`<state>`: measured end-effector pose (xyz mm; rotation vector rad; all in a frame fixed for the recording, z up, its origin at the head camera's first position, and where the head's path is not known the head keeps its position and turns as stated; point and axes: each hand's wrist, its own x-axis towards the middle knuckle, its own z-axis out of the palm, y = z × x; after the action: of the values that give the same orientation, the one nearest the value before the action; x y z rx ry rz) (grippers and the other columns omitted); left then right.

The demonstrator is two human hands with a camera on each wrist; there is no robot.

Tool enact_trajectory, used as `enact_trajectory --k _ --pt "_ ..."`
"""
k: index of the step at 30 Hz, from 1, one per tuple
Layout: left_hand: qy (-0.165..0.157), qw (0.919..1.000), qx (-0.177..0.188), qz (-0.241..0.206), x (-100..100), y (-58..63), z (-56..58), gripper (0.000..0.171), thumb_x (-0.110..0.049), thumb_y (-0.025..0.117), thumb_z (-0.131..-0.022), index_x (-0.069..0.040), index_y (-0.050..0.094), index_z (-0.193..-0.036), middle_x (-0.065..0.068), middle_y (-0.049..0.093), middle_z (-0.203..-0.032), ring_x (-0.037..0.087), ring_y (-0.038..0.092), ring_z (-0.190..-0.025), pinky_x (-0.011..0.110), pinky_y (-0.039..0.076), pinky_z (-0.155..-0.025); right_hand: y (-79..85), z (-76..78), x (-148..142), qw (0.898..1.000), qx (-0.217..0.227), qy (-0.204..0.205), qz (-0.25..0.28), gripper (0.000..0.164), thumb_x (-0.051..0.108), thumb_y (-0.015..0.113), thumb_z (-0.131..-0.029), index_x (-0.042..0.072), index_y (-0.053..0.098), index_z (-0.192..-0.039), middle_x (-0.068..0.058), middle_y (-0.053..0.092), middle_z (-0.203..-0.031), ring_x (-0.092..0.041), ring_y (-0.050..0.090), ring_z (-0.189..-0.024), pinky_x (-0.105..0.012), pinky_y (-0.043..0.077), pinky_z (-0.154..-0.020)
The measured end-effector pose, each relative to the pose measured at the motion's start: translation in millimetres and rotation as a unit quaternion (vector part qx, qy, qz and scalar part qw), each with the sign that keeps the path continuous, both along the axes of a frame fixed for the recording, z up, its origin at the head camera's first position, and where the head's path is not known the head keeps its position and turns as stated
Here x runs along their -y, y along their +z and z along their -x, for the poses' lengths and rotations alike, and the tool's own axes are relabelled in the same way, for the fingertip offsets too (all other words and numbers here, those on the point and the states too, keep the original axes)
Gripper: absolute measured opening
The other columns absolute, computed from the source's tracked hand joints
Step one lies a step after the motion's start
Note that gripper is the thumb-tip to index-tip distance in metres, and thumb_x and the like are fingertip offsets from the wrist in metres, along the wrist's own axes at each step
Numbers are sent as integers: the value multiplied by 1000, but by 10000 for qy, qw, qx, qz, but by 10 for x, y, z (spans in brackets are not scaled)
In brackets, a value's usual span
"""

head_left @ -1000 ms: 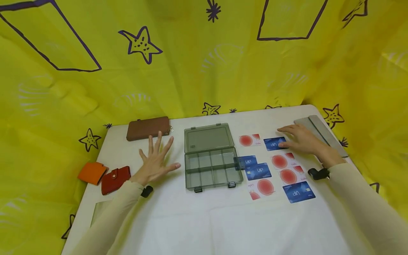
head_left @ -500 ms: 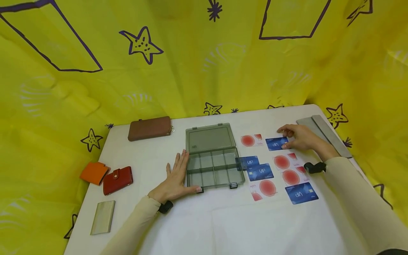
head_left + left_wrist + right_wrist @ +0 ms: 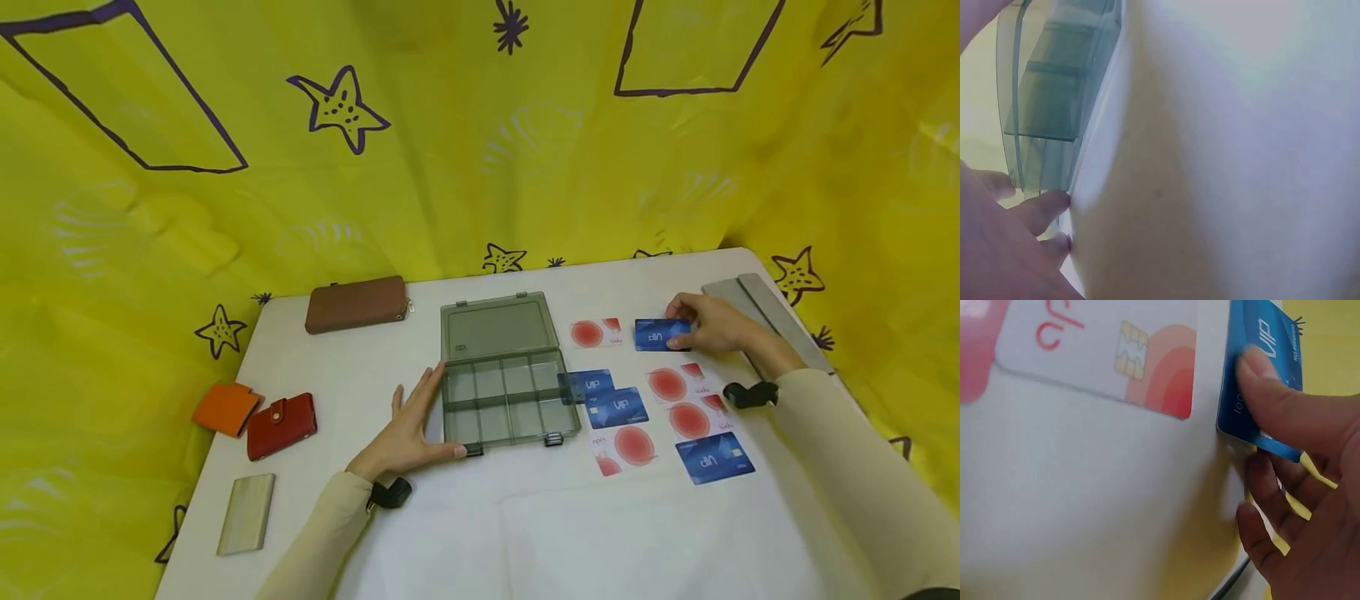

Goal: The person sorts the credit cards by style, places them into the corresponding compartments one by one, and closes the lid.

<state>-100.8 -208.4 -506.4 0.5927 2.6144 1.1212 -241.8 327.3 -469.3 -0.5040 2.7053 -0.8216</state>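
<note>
Plainly, right hand [image 3: 708,323] pinches blue VIP card [image 3: 651,335]: thumb on printed face, other fingers curled behind. Red-and-white card [image 3: 596,333] lies left of those fingertips, past blue VIP card; grey case [image 3: 772,312] just right of knuckles. Left hand [image 3: 405,440]: fingers straight, along left side of open green box [image 3: 493,421], thumb tip at near-left corner. Brown wallet [image 3: 356,305] beyond left fingertips; red wallet [image 3: 282,429] well left of them.

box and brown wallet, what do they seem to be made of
Box: most likely plastic, smooth and tinted grey-green; the inside shows through its side. Brown wallet: perhaps leather or imitation leather, fairly matte, judging by its soft-looking rounded corners; no grain shows to settle which.
</note>
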Motion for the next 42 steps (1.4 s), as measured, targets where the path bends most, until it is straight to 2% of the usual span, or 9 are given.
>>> enact_trajectory --k 8,11,15,19,26,28,32,39,42 --pt "-16 9999 -46 -117 12 6 27 132 -47 93 -78 -20 6 -173 6 13 -180 31 6 -167 68 -16 -127 123 -18 -79 9956 216 -527 745 32 16 62 -109 -3 50 -132 -34 61 -123 -38 70 -99 -22 56 -78" --pt "28 9999 -56 -136 31 -2 22 131 -45 94 -78 -21 7 -173 6 14 -179 32 7 -167 67 -16 -127 159 -38 -69 9837 407 -1018 1426 40 19 57 -111 -2 44 -143 -27 62 -117 -29 78 -88 -26 65 -76" --pt "56 9999 -43 -129 45 -13 17 130 -45 93 -78 -21 7 -173 6 14 -180 32 7 -167 67 -16 -128 193 -107 24 9580 470 -1560 2359 46 21 61 -109 2 43 -146 -4 65 -97 -12 78 -73 -26 66 -74" --pt "83 9999 1 -144 45 -7 8 130 -45 93 -79 -22 6 -173 6 13 -180 30 6 -167 65 -17 -128 199 -222 210 9265 379 -1687 3343 39 15 64 -106 4 51 -141 8 69 -86 -9 77 -71 -23 65 -74" --pt "49 9997 -11 -219 34 15 10 131 -43 94 -79 -19 7 -173 6 12 -180 31 6 -167 65 -18 -128 203 -506 571 8560 1331 -1336 4814 44 10 65 -105 10 53 -148 2 72 -99 -16 80 -84 -21 64 -83" --pt "36 9998 -56 -210 32 4 23 130 -45 93 -79 -19 7 -173 6 13 -180 31 7 -167 65 -18 -128 196 -582 678 8456 1652 -1213 4929 54 10 67 -104 7 48 -154 1 73 -106 -16 80 -90 -23 63 -88" --pt "13 9997 -156 -202 32 -19 44 130 -44 93 -79 -18 7 -173 6 13 -180 33 8 -167 66 -17 -128 145 -698 880 8584 1860 -851 4704 62 5 69 -102 2 43 -159 2 72 -119 -20 81 -98 -28 62 -94" --pt "84 9996 -158 -212 31 -22 27 129 -38 94 -79 -17 8 -173 5 14 -180 32 8 -167 64 -17 -129 56 -822 1229 8991 1440 -284 4123 62 0 70 -100 -12 41 -154 9 73 -117 -10 76 -102 -23 62 -93" --pt "71 9995 -144 -274 32 -8 24 129 -37 95 -78 -16 9 -173 6 14 -180 33 8 -167 65 -17 -128 32 -893 1399 9157 1133 -155 3852 61 0 72 -99 -16 44 -151 -3 71 -118 -5 72 -99 -16 60 -91"
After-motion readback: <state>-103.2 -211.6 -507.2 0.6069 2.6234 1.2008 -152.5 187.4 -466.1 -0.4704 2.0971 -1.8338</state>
